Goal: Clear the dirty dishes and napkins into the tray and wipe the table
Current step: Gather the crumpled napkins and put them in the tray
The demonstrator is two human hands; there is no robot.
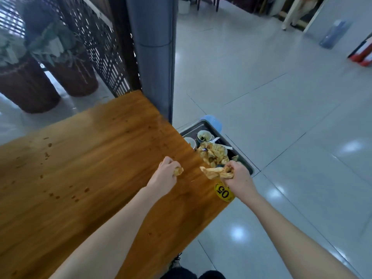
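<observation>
Napkins are gripped in both fists: a small wad (178, 171) in the left hand (167, 170), a longer one (214, 172) in the right hand (237, 174), near the desk (100, 168) edge beside the tray (246, 165).

Two bare arms are seen, cut off by the lower edge of the frame. The left forearm (112, 228) and the right forearm (285, 224) are uncovered along their whole visible length, and the left hand (166, 174) and the right hand (239, 175) are bare too. At the bottom centre, dark clothing (193, 274) is glimpsed as two rounded shapes. Just above it to the left, a dark shoe (176, 259) is partly shown, blurred.
</observation>
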